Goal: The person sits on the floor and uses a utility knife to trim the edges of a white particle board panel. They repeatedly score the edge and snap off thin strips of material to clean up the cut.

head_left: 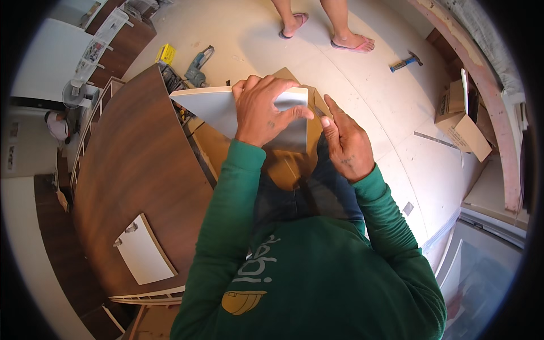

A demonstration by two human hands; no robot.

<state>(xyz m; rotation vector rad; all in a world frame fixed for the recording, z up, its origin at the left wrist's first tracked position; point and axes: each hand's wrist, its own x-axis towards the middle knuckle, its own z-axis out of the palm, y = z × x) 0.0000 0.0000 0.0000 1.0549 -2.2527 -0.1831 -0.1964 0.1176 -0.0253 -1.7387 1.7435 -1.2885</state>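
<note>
My left hand (262,110) grips a pale grey-white board (218,112) from above, its fingers over the far edge and its thumb across the face. The board stands tilted on edge in front of my lap, and its cut rim looks light wood-coloured. Beside its right-hand edge is my right hand (348,141), fingers stretched forward and thumb pressed in. Between that thumb and the fingers sits something thin and dark, mostly hidden, which I cannot make out. Brown cardboard (283,75) shows behind the board.
A dark brown wood panel (127,164) lies at left, carrying a small white board with a hinge (144,249). On the floor are a power tool (196,71), a yellow box (165,54), a blue-handled hammer (406,62) and an open carton (462,116). Another person's sandalled feet (351,42) stand ahead.
</note>
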